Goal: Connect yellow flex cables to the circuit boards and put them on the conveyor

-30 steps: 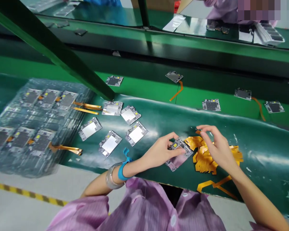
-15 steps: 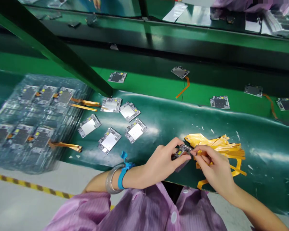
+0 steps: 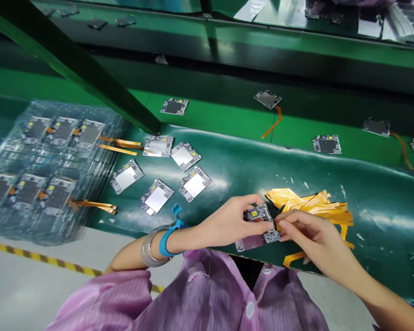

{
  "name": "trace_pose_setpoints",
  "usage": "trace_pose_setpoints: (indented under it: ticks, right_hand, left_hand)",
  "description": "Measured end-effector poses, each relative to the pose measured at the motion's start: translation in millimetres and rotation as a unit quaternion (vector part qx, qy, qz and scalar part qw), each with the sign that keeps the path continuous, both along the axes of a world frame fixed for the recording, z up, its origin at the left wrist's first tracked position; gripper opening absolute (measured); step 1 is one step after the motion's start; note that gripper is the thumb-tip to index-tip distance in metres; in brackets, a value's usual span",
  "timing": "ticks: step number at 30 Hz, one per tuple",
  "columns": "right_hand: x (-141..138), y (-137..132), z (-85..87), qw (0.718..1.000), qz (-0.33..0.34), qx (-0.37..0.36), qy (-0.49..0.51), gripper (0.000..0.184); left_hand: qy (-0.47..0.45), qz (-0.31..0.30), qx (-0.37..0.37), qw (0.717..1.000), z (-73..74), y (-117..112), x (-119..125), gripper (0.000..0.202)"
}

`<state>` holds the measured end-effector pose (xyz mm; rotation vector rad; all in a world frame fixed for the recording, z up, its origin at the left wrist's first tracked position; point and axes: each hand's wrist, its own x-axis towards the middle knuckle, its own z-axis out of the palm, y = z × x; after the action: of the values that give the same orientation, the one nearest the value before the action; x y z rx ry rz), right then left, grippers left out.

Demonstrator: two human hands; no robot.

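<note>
My left hand (image 3: 227, 223) grips a circuit board (image 3: 272, 234) between thumb and fingers, above the table's front edge. The board is tilted, showing a yellow square and a shiny plate below the thumb. At its right edge, my right hand (image 3: 312, 232) is closed in a pinch, with a bit of orange flat ribbon cable (image 3: 279, 225) at the fingertips. How the cable end meets the board is hidden by the fingers. Behind the right hand lies a pile of orange ribbon cables (image 3: 317, 204). Several loose circuit boards (image 3: 195, 184) lie to the left.
At far left, stacked clear plastic trays (image 3: 55, 158) hold boards with ribbon cables sticking out. A green post (image 3: 106, 87) slants down to the table (image 3: 234, 170). Beyond runs a green conveyor belt (image 3: 214, 115) carrying boards, such as one with a cable (image 3: 268, 99).
The held board has tipped, so more of its face shows. My right hand has shifted slightly down and right, still at the board's edge. Boards on the belt have moved right.
</note>
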<state>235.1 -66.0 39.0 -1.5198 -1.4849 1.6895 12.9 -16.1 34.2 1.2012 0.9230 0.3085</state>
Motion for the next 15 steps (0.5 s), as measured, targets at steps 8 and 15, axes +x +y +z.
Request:
trace_pose_setpoints:
  ticks: [8, 15]
  right_hand:
    - [-0.6, -2.7, -0.9, 0.999, -0.011, -0.046, 0.0, 0.028]
    - [-2.1, -1.4, 0.2, 0.999, -0.007, -0.052, -0.001, 0.027]
  left_hand:
    - [0.036, -0.02, -0.001, 0.999, 5.6, 0.7, -1.8, 0.024]
    - [0.05, -0.035, 0.005, 0.998, 3.6, 0.5, -4.0, 0.025]
